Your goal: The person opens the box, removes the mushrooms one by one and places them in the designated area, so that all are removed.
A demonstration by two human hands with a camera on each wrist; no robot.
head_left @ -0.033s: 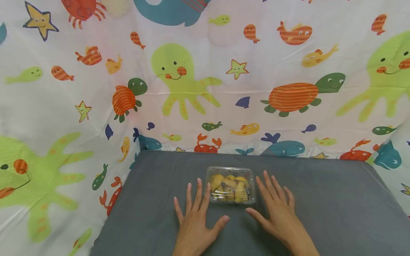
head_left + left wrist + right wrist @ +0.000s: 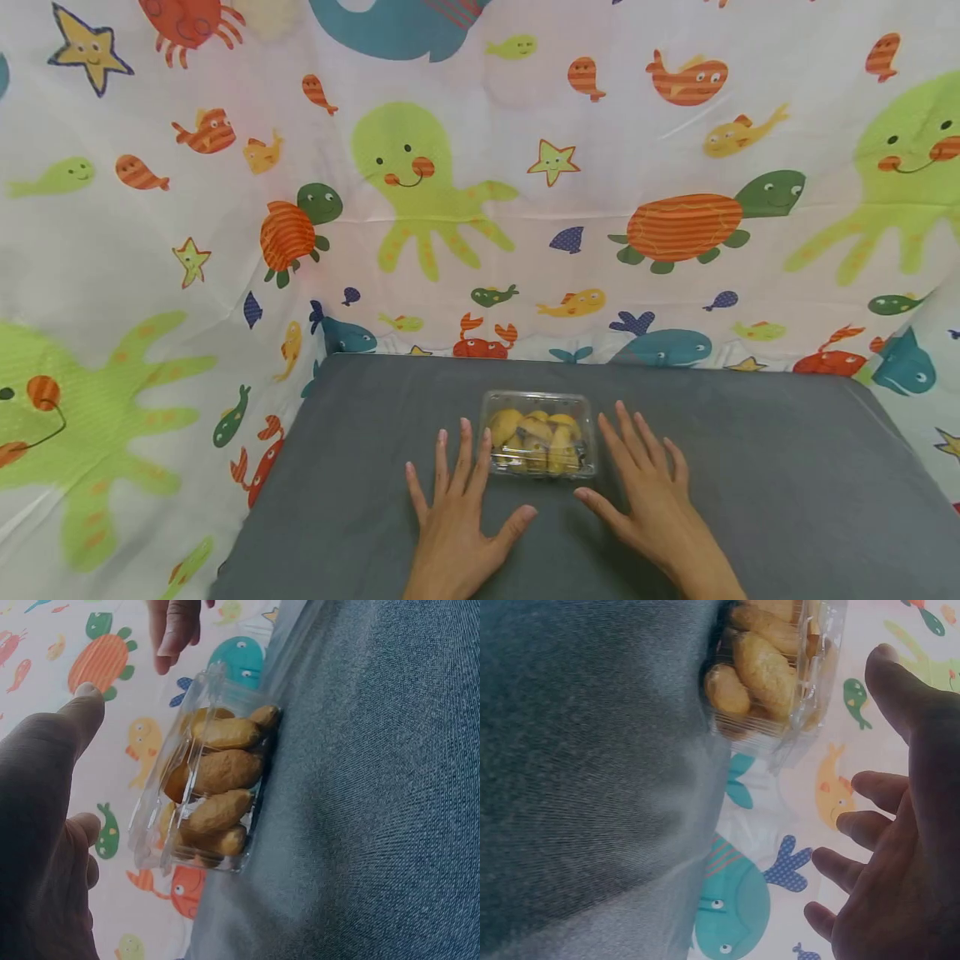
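Note:
A clear plastic clamshell box [image 2: 577,406] sits on the grey cloth, its lid down. Inside are several plump, yellow-brown oblong pieces of food [image 2: 536,442], their kind unclear; the left wrist view shows these pieces [image 2: 225,771] larger through the plastic. My left hand [image 2: 459,525] is spread at the box's near left, fingertips by its left side. On the right my right hand [image 2: 651,500] has its fingers extended beside the box, thumb toward the middle. Neither hand holds anything. In the right wrist view, a gap separates my right hand [image 2: 900,817] from the box [image 2: 795,735].
Grey cloth [image 2: 360,467] covers the table. Behind it and along the left hangs a white curtain [image 2: 480,250] printed with sea animals, meeting the table's back edge just beyond the box.

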